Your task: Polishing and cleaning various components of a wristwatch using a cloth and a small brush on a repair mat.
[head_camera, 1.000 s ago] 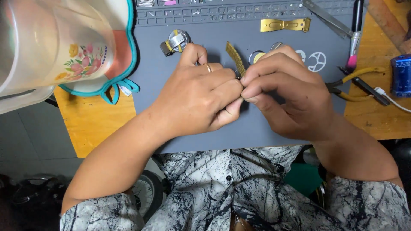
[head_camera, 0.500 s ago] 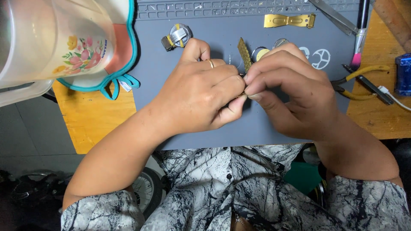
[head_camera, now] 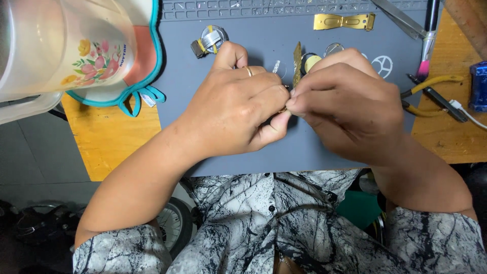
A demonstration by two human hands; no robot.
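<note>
My left hand (head_camera: 236,109) and my right hand (head_camera: 347,101) meet fingertip to fingertip over a grey work mat (head_camera: 213,147). Between them they pinch a gold watch band (head_camera: 297,63) that stands up edgewise from the fingers; the part inside the grip is hidden. A ring sits on a left finger. Just behind the right hand lie a round yellow-faced watch case (head_camera: 310,62) and small round clear pieces (head_camera: 333,49).
A gold clasp piece (head_camera: 344,21) lies at the mat's far edge, a silver and yellow watch part (head_camera: 209,39) at far left. Yellow-handled pliers (head_camera: 431,94), a pink-tipped tool (head_camera: 425,50) and tweezers (head_camera: 398,18) lie right. A frosted flowered jug (head_camera: 56,45) stands left.
Both hands have stayed closed on the band with only small finger shifts. The view has moved slightly, so hands and mat sit a little higher.
</note>
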